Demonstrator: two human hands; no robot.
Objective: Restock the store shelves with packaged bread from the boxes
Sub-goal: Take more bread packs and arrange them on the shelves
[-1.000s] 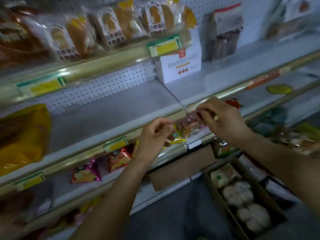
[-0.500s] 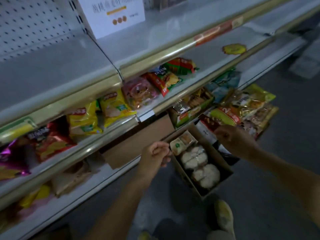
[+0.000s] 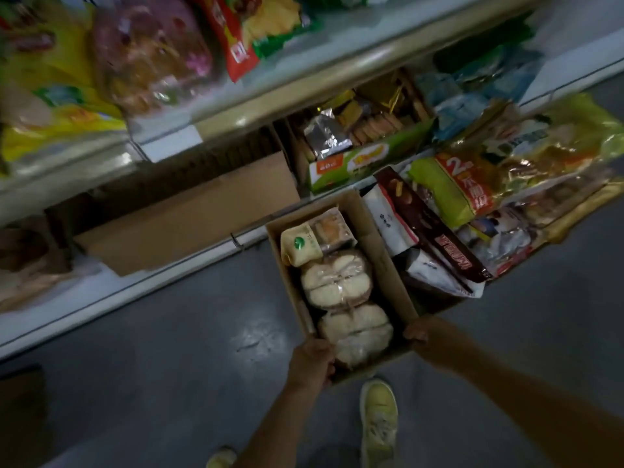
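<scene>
The left hand [image 3: 312, 361] grips the near left corner of an open cardboard box [image 3: 381, 261], fingers curled over its rim. The right hand [image 3: 418, 332] holds the near right corner, fingers wrapped round the edge. The box sits on a grey floor [image 3: 169, 366], which shows a dull glare patch at about 9 o'clock from the left hand.

Inside the box lie packaged bread loaves: a pale wrapped loaf [image 3: 356, 331] nearest the hands, a second wrapped loaf [image 3: 334, 278] at 12 o'clock from it, then a cream packet with a green mark [image 3: 299, 244] and a clear-wrapped pastry [image 3: 332, 228] at the far end.

At 1 o'clock from the box a heap of snack bags [image 3: 489, 204] lies beside it, touching its right wall. At 10 o'clock a flat brown carton [image 3: 189, 214] rests on the bottom shelf [image 3: 50, 319]. Higher, at 12 o'clock, a green-and-white tray of biscuits [image 3: 364, 140] sits under the cream-edged upper shelf [image 3: 304, 86], which carries blurred yellow, pink and red packets. A yellow shoe [image 3: 378, 420] stands at 6 o'clock, just below the box.
</scene>
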